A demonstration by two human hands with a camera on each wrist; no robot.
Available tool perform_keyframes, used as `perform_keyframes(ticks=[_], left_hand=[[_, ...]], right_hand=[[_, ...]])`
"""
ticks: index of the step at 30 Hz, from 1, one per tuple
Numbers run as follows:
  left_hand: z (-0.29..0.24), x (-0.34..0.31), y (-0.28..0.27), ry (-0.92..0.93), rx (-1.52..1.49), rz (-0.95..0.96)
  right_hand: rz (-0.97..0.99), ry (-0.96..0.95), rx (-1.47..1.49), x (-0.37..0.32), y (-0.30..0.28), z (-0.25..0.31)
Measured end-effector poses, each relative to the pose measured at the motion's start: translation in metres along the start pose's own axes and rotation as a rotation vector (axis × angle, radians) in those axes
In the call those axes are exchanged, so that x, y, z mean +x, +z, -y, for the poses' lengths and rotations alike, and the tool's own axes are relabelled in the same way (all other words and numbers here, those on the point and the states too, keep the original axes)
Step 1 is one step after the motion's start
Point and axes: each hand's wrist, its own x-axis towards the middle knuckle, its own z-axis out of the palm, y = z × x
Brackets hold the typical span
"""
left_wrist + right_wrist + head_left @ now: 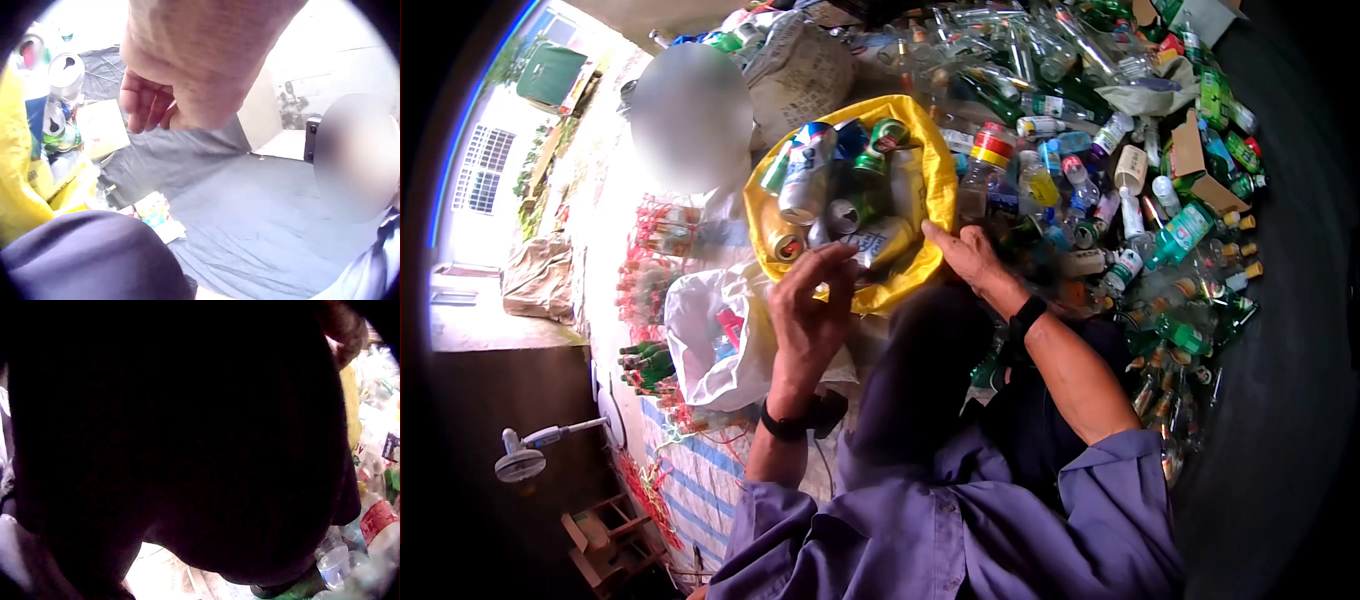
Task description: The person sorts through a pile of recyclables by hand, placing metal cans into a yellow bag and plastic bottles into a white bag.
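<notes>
**Entry: yellow bag of cans, both hands at its near rim**

- Item: yellow bag (938, 190), mouth open, packed with drink cans.
- Nearest piece: silver can (882, 240), lying on its side just inside the near rim. Its long axis runs across me, slanting up to the right.
- My left hand (808, 310): fingers loosely curled, holding nothing. The can lies just ahead and to the right of the fingertips, so this hand is the nearer.
- My right hand (965, 255): it lies on the bag's rim. I cannot tell whether it grips it.
- Also in the bag: tall silver-blue can (806, 175), green can (888, 133).
- Beside the bag: bottle heap (1120, 200), white plastic bag (700, 340).
- Writing: blue print on the silver can, none of it legible.
</notes>
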Motion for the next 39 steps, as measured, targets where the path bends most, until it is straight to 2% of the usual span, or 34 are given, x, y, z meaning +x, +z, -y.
perform_keyframes(ticks=[1, 2, 3, 4, 5, 6, 7, 8, 9, 11, 12, 14, 15, 17, 19, 21, 22, 25, 26, 29, 31, 34, 37, 39], left_hand=[[-0.005, 0.002, -0.003, -0.063, -0.04, 0.029], [-0.013, 0.006, 0.0, -0.073, -0.15, 0.002], [-0.02, 0.008, 0.004, -0.077, -0.162, 0.007], [-0.025, 0.008, 0.007, -0.078, -0.238, -0.009], [-0.031, 0.007, 0.01, -0.08, -0.314, -0.029], [-0.036, 0.007, 0.013, -0.05, -0.26, -0.031], [-0.034, 0.006, 0.014, -0.055, -0.271, -0.033], [-0.031, 0.006, 0.016, 0.009, -0.222, -0.009], [-0.029, 0.006, 0.017, 0.073, -0.171, 0.018], [-0.024, 0.006, 0.018, 0.049, -0.189, 0.024], [-0.018, 0.005, 0.018, 0.016, -0.198, 0.009], [-0.005, 0.0, 0.014, -0.059, -0.199, -0.01], [0.002, -0.002, 0.012, -0.063, -0.197, -0.007], [0.014, -0.009, 0.006, -0.229, -0.26, -0.024], [0.027, -0.015, 0.002, -0.236, -0.249, -0.028], [0.035, -0.02, -0.004, -0.265, -0.047, -0.038], [0.034, -0.021, -0.006, -0.28, -0.041, -0.039], [0.046, -0.029, -0.008, -0.304, -0.068, -0.026], [0.051, -0.03, -0.009, -0.285, -0.004, 0.004], [0.05, -0.025, -0.007, -0.299, -0.067, 0.01], [0.052, -0.022, -0.006, -0.286, -0.066, 0.012], [0.054, -0.025, -0.004, -0.292, -0.107, 0.018], [0.056, -0.033, -0.007, -0.311, -0.144, 0.01], [0.055, -0.036, -0.012, -0.211, -0.02, 0.067]], right_hand=[[-0.075, -0.088, -0.004, 0.02, 0.007, -0.014], [-0.077, 0.0, 0.061, 0.034, -0.005, -0.034], [-0.08, 0.088, 0.125, 0.02, -0.027, -0.004], [-0.075, 0.097, 0.29, 0.015, -0.045, 0.005], [-0.081, 0.14, 0.296, 0.018, -0.064, 0.007], [-0.136, 0.121, 0.242, 0.028, -0.084, -0.001], [-0.242, 0.022, 0.173, 0.031, -0.102, -0.008], [-0.259, -0.11, 0.089, 0.048, -0.121, -0.036], [-0.367, -0.201, -0.238, 0.07, -0.133, -0.06], [-0.427, -0.268, -0.506, 0.074, -0.139, -0.068], [-0.43, -0.26, -0.504, 0.071, -0.137, -0.074], [-0.295, -0.359, -0.882, 0.064, -0.13, -0.086], [-0.291, -0.356, -0.88, 0.065, -0.127, -0.095], [-0.026, -0.298, -1.181, 0.064, -0.117, -0.114], [0.02, -0.288, -1.177, 0.073, -0.111, -0.136], [-0.044, -0.392, -1.263, 0.081, -0.103, -0.144], [0.046, -0.314, -1.308, 0.088, -0.103, -0.14], [0.02, -0.345, -1.371, 0.101, -0.103, -0.17], [0.006, -0.432, -1.362, 0.104, -0.105, -0.176], [-0.033, -0.449, -1.361, 0.109, -0.103, -0.18], [-0.083, -0.53, -1.345, 0.1, -0.099, -0.173], [-0.071, -0.469, -1.356, 0.091, -0.098, -0.172], [-0.11, -0.556, -1.358, 0.093, -0.102, -0.175], [-0.036, -0.512, -1.196, 0.093, -0.111, -0.168]])
